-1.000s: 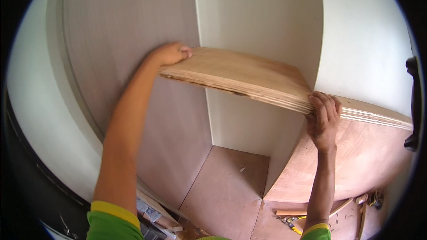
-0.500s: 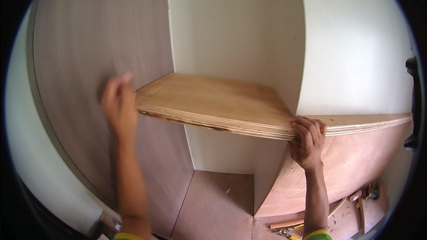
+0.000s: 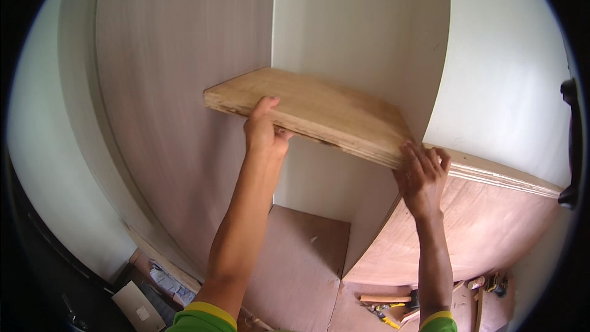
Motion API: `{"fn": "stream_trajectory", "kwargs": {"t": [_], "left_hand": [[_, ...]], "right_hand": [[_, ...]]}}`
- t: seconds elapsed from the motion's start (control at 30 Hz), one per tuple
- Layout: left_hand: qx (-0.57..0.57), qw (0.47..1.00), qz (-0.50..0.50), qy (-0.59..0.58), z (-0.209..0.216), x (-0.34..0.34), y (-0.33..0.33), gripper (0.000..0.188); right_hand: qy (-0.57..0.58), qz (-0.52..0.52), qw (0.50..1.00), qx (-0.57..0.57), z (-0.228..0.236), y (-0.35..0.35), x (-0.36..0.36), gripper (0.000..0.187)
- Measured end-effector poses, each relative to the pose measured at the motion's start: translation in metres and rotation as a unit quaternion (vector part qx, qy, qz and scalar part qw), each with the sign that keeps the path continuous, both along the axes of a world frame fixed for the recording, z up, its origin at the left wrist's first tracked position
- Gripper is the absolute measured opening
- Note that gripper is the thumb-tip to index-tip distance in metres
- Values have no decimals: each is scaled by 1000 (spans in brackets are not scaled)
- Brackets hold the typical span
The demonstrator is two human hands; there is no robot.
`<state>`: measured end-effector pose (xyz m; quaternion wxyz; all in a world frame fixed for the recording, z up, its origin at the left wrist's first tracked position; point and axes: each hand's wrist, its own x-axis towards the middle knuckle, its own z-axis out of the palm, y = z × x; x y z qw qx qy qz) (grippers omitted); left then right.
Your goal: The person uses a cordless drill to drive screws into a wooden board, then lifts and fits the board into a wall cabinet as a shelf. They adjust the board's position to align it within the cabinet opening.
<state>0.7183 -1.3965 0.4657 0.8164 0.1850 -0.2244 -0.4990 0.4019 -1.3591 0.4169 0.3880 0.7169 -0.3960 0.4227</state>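
Observation:
A thick plywood shelf board (image 3: 335, 104) spans the opening between a grey wood-grain side panel (image 3: 178, 37) and a pale upright divider (image 3: 424, 43). Its layered front edge faces me. My left hand (image 3: 263, 129) grips this edge left of the middle, thumb on top and fingers underneath. At the front right corner, my right hand (image 3: 423, 175) curls its fingers over the board where it meets a neighbouring plywood ledge (image 3: 491, 169). The undersides of both grips are partly hidden.
Below lies a brown cabinet base (image 3: 301, 258) with a small light scrap. At lower right are yellow-handled pliers (image 3: 384, 316) and wood strips (image 3: 386, 299). A reddish plywood front panel (image 3: 455, 233) stands under the ledge. A pale flat piece (image 3: 138, 306) lies at lower left.
My left hand has come from beside the grey panel onto the board's front edge and closed on it. My right hand stays at the corner. The view has shifted and tilted.

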Motion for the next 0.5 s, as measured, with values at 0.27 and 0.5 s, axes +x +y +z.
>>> {"fn": "stream_trajectory", "kwargs": {"t": [0.27, 0.5], "left_hand": [[-38, 994, 96, -29, -17, -7, -61, 38], [-187, 970, 142, -65, -7, 1, 24, 37]], "right_hand": [[109, -115, 987, -11, -45, -30, 7, 40], [54, 210, 953, 213, -66, 1, 26, 79]]}}
